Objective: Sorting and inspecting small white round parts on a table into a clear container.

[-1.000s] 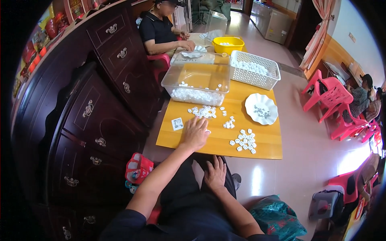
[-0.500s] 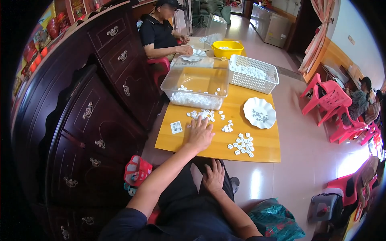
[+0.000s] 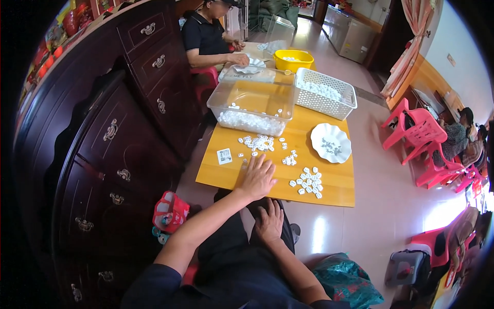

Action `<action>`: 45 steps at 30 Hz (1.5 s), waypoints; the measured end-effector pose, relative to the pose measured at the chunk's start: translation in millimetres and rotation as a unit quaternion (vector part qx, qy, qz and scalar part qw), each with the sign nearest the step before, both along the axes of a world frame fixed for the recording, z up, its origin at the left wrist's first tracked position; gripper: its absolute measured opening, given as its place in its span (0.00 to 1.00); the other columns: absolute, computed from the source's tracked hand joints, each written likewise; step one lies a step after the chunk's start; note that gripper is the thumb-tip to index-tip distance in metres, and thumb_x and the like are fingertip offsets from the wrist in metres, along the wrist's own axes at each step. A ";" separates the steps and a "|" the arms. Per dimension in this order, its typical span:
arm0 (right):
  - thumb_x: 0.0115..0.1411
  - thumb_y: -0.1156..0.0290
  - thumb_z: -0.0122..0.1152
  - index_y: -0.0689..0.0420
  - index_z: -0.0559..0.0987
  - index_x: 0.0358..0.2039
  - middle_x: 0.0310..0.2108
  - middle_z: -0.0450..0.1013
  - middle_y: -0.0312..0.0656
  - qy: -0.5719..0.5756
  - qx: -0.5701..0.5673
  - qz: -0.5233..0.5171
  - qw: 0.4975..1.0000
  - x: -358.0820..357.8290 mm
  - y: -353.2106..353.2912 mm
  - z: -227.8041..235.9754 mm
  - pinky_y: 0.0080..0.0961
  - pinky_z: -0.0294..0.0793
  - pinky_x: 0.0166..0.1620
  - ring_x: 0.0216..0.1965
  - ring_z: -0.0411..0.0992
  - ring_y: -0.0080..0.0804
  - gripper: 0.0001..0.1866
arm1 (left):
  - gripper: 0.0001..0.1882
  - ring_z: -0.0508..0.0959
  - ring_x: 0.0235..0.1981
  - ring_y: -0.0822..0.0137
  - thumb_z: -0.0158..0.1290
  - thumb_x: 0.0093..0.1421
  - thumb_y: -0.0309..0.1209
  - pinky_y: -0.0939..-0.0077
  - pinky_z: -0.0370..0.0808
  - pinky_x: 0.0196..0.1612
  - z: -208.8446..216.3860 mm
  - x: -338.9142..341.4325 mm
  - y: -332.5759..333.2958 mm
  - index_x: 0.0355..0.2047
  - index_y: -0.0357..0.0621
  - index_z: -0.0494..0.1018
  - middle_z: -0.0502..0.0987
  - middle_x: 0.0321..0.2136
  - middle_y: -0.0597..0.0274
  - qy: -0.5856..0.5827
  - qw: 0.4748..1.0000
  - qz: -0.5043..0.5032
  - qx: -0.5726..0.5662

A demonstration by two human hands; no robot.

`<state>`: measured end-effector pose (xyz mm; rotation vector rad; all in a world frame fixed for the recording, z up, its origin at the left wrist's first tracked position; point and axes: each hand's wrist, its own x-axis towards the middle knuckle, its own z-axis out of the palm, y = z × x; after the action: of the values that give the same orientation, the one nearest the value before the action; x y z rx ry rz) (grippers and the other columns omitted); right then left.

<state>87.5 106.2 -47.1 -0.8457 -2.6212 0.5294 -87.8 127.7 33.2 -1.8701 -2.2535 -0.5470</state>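
Note:
My left hand (image 3: 257, 176) lies flat, fingers spread, on the yellow wooden table (image 3: 226, 177) near its front edge, holding nothing. Just beyond its fingertips lie small white pieces in loose clusters (image 3: 259, 142), a smaller group (image 3: 289, 160) and another group (image 3: 307, 182) to the right of the hand. A small white card (image 3: 224, 156) lies to the hand's left. My right hand (image 3: 268, 222) rests open on my dark-trousered thigh below the table edge.
A clear plastic tub (image 3: 253, 100) with white pieces stands at the table's far side, a white mesh basket (image 3: 325, 92) and a yellow bowl (image 3: 293, 59) beyond. A white plate (image 3: 330, 142) lies right. Another person (image 3: 208, 37) sits opposite. A dark cabinet (image 3: 113, 118) stands left; pink chairs (image 3: 417, 131) right.
My left hand has drawn back from the white pieces toward the table's front edge. My right hand stays on my thigh.

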 end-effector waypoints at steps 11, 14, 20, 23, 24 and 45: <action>0.52 0.68 0.62 0.50 0.78 0.51 0.67 0.59 0.50 0.008 0.008 -0.009 1.000 -2.0 1.0 1.7 0.57 0.56 0.67 0.69 0.53 0.54 0.23 | 0.14 0.69 0.57 0.51 0.57 0.57 0.27 0.48 0.61 0.62 9.1 -40.5 -24.6 0.44 0.42 0.78 0.76 0.49 0.56 -0.043 0.989 0.049 0.135; 0.52 0.68 0.63 0.51 0.78 0.51 0.67 0.59 0.50 0.005 0.003 -0.009 1.000 -2.5 0.6 4.0 0.57 0.56 0.67 0.69 0.54 0.54 0.23 | 0.12 0.72 0.52 0.52 0.56 0.57 0.26 0.53 0.65 0.59 10.6 -48.4 -22.4 0.41 0.42 0.79 0.77 0.45 0.56 -0.039 0.986 0.044 0.159; 0.51 0.69 0.64 0.50 0.78 0.52 0.67 0.59 0.50 0.014 -0.001 -0.006 1.000 -1.9 0.7 0.6 0.57 0.56 0.67 0.70 0.53 0.54 0.24 | 0.08 0.77 0.43 0.51 0.54 0.57 0.22 0.59 0.71 0.50 6.9 -79.6 -23.7 0.36 0.40 0.80 0.80 0.37 0.55 -0.106 0.967 0.077 0.217; 0.52 0.69 0.63 0.49 0.78 0.52 0.68 0.58 0.50 0.006 -0.003 -0.010 1.000 -2.7 0.5 0.5 0.57 0.55 0.67 0.70 0.52 0.54 0.24 | 0.08 0.77 0.42 0.51 0.55 0.56 0.23 0.58 0.71 0.49 6.0 -95.3 -33.2 0.36 0.41 0.80 0.80 0.36 0.55 -0.100 0.965 0.097 0.223; 0.52 0.69 0.63 0.49 0.78 0.52 0.68 0.58 0.50 0.006 -0.004 -0.007 1.000 -2.6 0.4 0.1 0.57 0.55 0.67 0.70 0.52 0.54 0.24 | 0.08 0.77 0.41 0.51 0.56 0.56 0.23 0.58 0.72 0.49 6.7 -98.7 -36.4 0.36 0.41 0.80 0.80 0.35 0.55 -0.086 0.965 0.105 0.226; 0.51 0.68 0.63 0.49 0.77 0.51 0.68 0.56 0.50 0.000 -0.010 0.005 1.000 1.2 4.0 -1.9 0.59 0.55 0.67 0.70 0.51 0.55 0.24 | 0.06 0.77 0.41 0.54 0.57 0.54 0.29 0.59 0.69 0.51 21.3 -91.0 5.2 0.24 0.40 0.80 0.80 0.30 0.55 0.073 0.997 -0.021 -0.008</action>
<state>88.7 110.2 -49.0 -0.8387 -2.6249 0.5605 -178.8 132.9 54.5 -1.9024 -2.1364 -0.3874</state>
